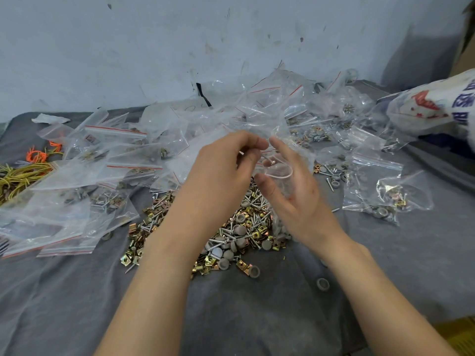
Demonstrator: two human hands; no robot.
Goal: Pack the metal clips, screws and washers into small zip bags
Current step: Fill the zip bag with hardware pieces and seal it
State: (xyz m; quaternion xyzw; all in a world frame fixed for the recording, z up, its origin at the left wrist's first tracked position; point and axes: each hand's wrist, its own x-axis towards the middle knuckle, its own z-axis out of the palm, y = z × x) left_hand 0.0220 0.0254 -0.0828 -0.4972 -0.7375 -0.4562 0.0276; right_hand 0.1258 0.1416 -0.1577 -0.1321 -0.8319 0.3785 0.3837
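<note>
Filling step, I'd say: left grip [223, 165] pinches what looks like a screw [266, 157] at the zip bag [279, 176] mouth, right grip [295, 194] holds that bag open, both just above the hardware pile [236, 227]; next needs a clean drop inside.

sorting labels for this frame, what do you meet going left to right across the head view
yellow and orange cords, flat zip bags, left hand pinching a screw, right hand holding a clear zip bag, filled zip bag, white printed sack
</note>
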